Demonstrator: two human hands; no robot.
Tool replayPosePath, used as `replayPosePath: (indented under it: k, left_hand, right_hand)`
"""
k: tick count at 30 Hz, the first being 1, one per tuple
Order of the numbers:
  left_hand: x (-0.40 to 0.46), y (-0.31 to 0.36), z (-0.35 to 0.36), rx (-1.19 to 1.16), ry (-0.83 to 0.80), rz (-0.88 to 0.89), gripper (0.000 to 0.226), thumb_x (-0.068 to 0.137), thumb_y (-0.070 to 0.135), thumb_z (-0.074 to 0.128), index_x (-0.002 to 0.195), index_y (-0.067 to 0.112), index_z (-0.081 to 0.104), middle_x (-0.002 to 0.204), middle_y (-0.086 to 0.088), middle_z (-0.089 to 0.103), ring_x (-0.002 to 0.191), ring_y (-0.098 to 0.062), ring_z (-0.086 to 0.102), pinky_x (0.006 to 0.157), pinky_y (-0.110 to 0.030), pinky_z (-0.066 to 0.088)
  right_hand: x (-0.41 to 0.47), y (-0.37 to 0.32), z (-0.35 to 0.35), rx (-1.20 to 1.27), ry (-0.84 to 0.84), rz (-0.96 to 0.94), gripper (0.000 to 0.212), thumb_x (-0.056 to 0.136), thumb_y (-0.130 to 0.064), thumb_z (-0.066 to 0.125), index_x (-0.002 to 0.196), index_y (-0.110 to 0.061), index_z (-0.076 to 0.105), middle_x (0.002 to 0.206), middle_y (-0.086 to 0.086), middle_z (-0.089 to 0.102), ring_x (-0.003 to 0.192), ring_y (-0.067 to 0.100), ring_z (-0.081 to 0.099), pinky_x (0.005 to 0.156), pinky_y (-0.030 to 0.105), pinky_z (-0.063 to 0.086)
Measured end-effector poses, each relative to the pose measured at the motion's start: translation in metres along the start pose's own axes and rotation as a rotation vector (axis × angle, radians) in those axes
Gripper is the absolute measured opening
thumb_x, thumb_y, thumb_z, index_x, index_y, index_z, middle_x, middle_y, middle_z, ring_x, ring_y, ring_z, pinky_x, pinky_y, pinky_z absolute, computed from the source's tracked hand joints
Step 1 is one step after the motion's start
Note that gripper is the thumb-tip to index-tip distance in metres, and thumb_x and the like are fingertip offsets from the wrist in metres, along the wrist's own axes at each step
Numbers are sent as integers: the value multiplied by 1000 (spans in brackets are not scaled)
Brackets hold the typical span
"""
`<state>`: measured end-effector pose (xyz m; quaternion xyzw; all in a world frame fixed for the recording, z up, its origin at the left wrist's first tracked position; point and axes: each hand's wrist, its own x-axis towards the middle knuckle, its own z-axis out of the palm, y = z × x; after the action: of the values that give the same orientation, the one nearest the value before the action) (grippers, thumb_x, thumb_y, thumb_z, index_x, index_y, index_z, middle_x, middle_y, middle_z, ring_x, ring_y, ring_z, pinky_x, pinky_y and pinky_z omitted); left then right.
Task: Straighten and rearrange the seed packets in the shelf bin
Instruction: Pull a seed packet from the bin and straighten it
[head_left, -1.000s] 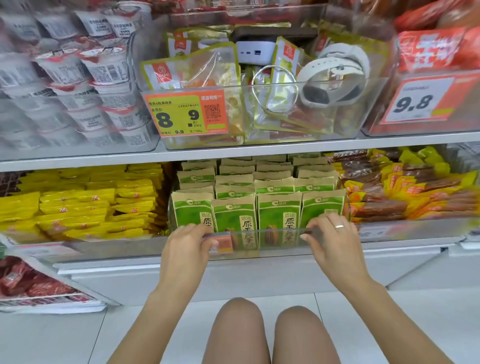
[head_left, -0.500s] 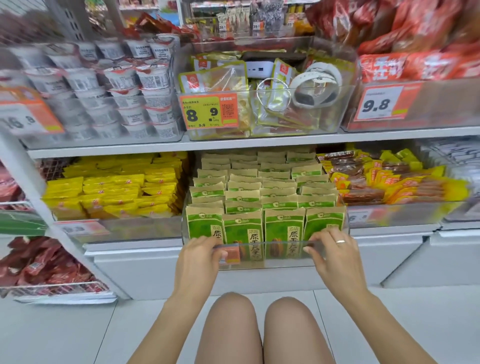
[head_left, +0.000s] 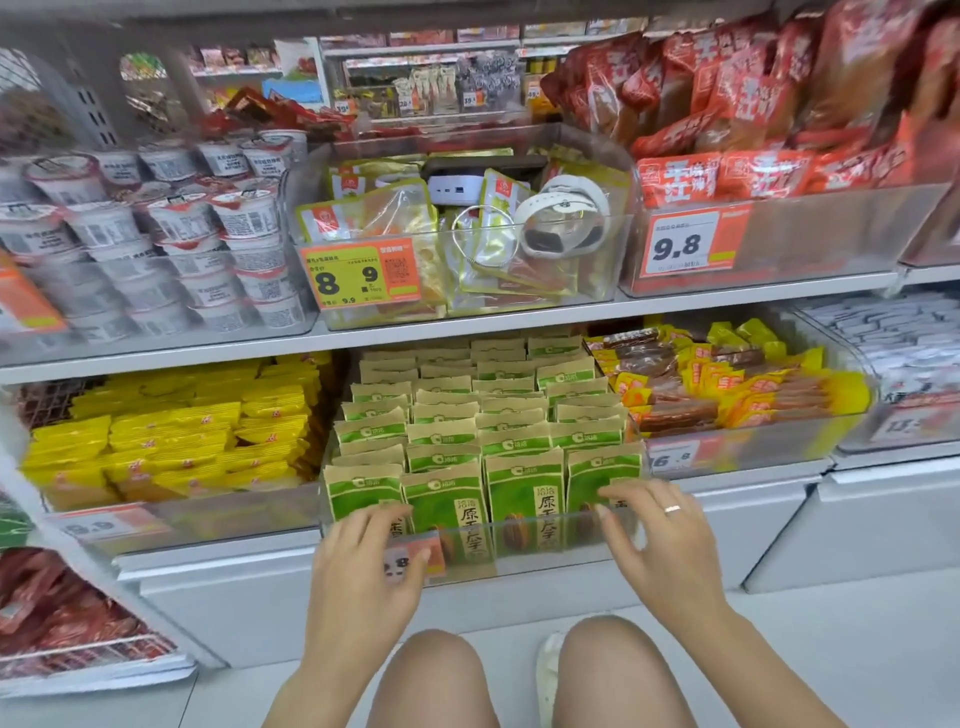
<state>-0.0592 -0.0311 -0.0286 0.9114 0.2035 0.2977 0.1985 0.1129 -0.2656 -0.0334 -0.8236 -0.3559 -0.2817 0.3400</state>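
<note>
Hands at front lip of seed packet bin

Yellow packets (head_left: 171, 441) fill the lower-shelf bin at far left. Next over, centre of the lower shelf: clear bin (head_left: 545, 525) with green-and-tan seed packets (head_left: 483, 431), upright, four columns across, rows running to the back. Left hand (head_left: 363, 566) is at the bin's front-left corner, fingers loosely bent over the lip, tips against the front-left packet, thumb on the outside by the orange price tag (head_left: 415, 556). Motion blur; can't tell if it's actually gripping the wall or only resting. Right hand (head_left: 660, 535), ring on one finger, is at the front-right corner, fingers spread and near straight, tips touching the face of the front-right packet; not clamped on anything. Right of that, a bin of yellow-and-brown sausage sticks (head_left: 727, 384). Knees visible below, person crouched.
</note>
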Motion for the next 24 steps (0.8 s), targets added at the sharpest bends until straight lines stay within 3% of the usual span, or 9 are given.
replayPosePath:
  k: [4, 7, 9, 11, 15, 17, 20, 22, 24]
  left_hand:
    - [36, 48, -19, -90, 72, 85, 33, 87, 43, 49, 111, 26, 64, 109, 17, 59, 105, -4, 46, 90, -24, 31]
    - [82, 82, -9, -90, 0, 112, 34, 93, 42, 43, 116, 26, 63, 114, 18, 55, 112, -1, 42, 97, -26, 31]
    - [117, 97, 9, -90, -124, 84, 33, 100, 36, 42, 127, 25, 57, 125, 15, 52, 121, -2, 38, 108, -30, 30]
    - [153, 107, 30, -36, -268, 90, 39, 102, 31, 41, 139, 22, 48, 141, 8, 48, 135, -9, 33, 115, -33, 24]
    - [202, 118, 74, 91, -628, 83, 54, 103, 31, 31, 154, 18, 24, 158, -9, 29, 144, -27, 26, 119, -41, 23]
    - [216, 118, 90, 138, -692, 94, 59, 100, 40, 26, 156, 23, 17, 162, -8, 19, 147, -31, 21, 119, -46, 23]
    - [232, 115, 103, 152, -750, 104, 61, 100, 41, 26, 157, 27, 9, 165, -1, 6, 151, -28, 8, 121, -44, 16]
    - [232, 111, 107, 173, -756, 112, 60, 100, 39, 30, 156, 25, 12, 165, -2, 6, 151, -27, 6, 121, -43, 15]
    - [227, 107, 109, 174, -678, 141, 59, 97, 41, 33, 153, 24, 21, 161, -7, 20, 147, -30, 21, 118, -44, 24]
  right_hand:
    - [40, 5, -21, 156, 100, 152, 26, 91, -28, 49, 97, -12, 68, 90, -2, 63, 88, 12, 52, 77, 25, 39]
    - [80, 17, -21, 203, 51, 296, 27, 93, -32, 49, 106, -16, 66, 101, -5, 60, 99, 14, 55, 84, 37, 46]
    - [112, 29, -12, 213, -63, 333, 25, 97, -28, 51, 115, -18, 64, 110, -2, 62, 105, 22, 58, 89, 45, 48]
    - [145, 40, 2, 192, -211, 315, 27, 99, -24, 50, 122, -17, 61, 119, 5, 62, 112, 25, 57, 94, 41, 45]
    - [186, 48, 35, 192, -520, 364, 16, 99, -28, 49, 105, -14, 53, 94, 4, 55, 87, 19, 51, 69, 30, 33]
    - [195, 50, 54, 212, -646, 348, 26, 96, -28, 52, 115, -11, 58, 102, 6, 62, 96, 21, 56, 79, 29, 43]
    - [202, 50, 70, 19, -744, 239, 40, 95, -36, 49, 132, -21, 53, 123, 11, 60, 112, 30, 54, 86, 31, 43]
    - [201, 50, 71, -204, -725, 152, 43, 95, -46, 41, 123, -18, 59, 121, 17, 61, 109, 34, 54, 85, 35, 41]
    - [196, 48, 69, -298, -715, 102, 47, 97, -47, 34, 109, -14, 64, 114, 19, 64, 105, 34, 55, 79, 37, 36]
